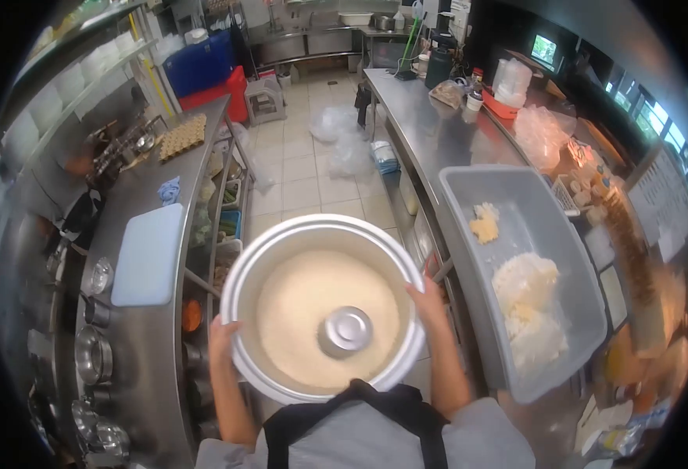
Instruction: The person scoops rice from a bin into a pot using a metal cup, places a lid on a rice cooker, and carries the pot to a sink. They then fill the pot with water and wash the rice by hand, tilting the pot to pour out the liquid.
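A large round pot with a pale, wide rim is carried in front of my body, above the floor between two counters. Pale grain that looks like uncooked rice covers its bottom. A round metal cup sits in the grain, right of the middle. My left hand is closed on the pot's left rim, thumb on top. On the opposite side my right hand grips the rim in the same way. The fingers under the rim are mostly hidden.
On the right steel counter rests a grey tub with white and yellowish food inside. The left counter holds a white cutting board, a blue cloth, egg trays and metal bowls. Plastic bags lie on the tiled floor.
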Demonstrator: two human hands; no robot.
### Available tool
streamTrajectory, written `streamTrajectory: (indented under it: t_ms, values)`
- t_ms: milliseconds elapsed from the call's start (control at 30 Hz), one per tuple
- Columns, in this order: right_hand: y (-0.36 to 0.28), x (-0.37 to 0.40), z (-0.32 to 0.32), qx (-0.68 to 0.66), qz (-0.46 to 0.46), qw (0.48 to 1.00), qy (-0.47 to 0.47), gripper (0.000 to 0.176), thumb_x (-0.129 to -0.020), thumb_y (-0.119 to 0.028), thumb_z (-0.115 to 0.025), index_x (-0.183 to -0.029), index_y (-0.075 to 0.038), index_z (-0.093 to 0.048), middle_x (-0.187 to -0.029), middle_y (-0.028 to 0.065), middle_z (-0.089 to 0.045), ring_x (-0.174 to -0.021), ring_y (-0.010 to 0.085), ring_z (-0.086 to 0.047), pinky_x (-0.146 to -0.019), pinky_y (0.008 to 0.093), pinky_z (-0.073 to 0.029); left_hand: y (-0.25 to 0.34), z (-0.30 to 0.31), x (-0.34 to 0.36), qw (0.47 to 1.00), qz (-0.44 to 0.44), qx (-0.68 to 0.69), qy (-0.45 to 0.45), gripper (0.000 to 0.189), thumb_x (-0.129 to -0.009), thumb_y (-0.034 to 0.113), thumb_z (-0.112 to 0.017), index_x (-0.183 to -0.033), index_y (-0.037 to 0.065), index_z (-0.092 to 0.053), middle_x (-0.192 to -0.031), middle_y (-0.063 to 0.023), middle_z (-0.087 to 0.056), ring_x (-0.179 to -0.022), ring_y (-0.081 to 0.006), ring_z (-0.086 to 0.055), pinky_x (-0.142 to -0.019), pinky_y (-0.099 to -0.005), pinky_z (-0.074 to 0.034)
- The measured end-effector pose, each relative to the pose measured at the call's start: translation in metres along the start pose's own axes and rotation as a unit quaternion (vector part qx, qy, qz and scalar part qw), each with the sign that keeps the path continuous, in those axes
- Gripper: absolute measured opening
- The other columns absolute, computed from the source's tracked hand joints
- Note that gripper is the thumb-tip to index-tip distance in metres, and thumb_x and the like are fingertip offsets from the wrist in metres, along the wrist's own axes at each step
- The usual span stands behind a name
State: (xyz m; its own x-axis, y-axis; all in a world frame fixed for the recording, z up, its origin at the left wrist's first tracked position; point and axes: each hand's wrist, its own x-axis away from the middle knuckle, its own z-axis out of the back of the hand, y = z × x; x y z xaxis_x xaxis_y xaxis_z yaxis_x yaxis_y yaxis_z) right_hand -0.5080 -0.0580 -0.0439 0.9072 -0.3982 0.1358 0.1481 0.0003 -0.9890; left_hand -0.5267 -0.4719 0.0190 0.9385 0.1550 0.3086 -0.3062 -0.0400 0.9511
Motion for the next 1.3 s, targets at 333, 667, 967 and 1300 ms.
streamTrajectory:
  t_ms: [333,667,967,1300]
  values:
    - [-0.072,-0.210,-0.141,0.095,0.055,0.992,-0.060,0.030,-0.079,-0.016,-0.060,-0.101,0.004,-0.054,-0.089,0.0117,-0.062,-0.082,0.0170,-0.058,-0.074,0.0291,-0.044,0.014,0.026,-0.219,0.994,-0.031,0.030,0.100,0.039,-0.072,0.005,-0.059,-0.109,-0.006,-0.050,-0.095,-0.0113,-0.060,-0.084,-0.0188,-0.058,-0.078,-0.0286,-0.044]
    - [-0.072,-0.453,-0.209,0.057,0.066,0.995,-0.044,0.030,-0.078,-0.018,-0.061,-0.096,0.005,-0.054,-0.087,0.0186,-0.060,-0.082,0.0267,-0.059,-0.074,0.0335,-0.044,0.112,-0.045,-0.436,0.994,-0.038,-0.024,0.102,0.038,-0.074,0.005,-0.059,-0.109,-0.005,-0.050,-0.096,-0.0116,-0.060,-0.083,-0.0187,-0.057,-0.078,-0.0292,-0.043]
    - [-0.137,-0.686,-0.340,0.099,0.104,0.971,-0.192,0.029,-0.078,-0.020,-0.060,-0.094,0.004,-0.053,-0.089,0.0204,-0.060,-0.085,0.0301,-0.059,-0.075,0.0348,-0.044,0.166,-0.079,-0.563,0.972,-0.063,0.067,0.218,0.040,-0.074,0.002,-0.056,-0.112,-0.006,-0.048,-0.099,-0.0133,-0.058,-0.086,-0.0219,-0.057,-0.080,-0.0309,-0.042]
    - [-0.178,-0.902,-0.409,0.126,0.083,0.979,-0.140,0.031,-0.078,-0.019,-0.061,-0.097,0.004,-0.054,-0.091,0.0195,-0.060,-0.085,0.0259,-0.059,-0.076,0.0326,-0.044,0.269,-0.141,-0.824,0.975,-0.024,0.039,0.218,0.047,-0.074,0.001,-0.056,-0.119,-0.004,-0.043,-0.103,-0.0146,-0.057,-0.091,-0.0223,-0.057,-0.083,-0.0309,-0.043]
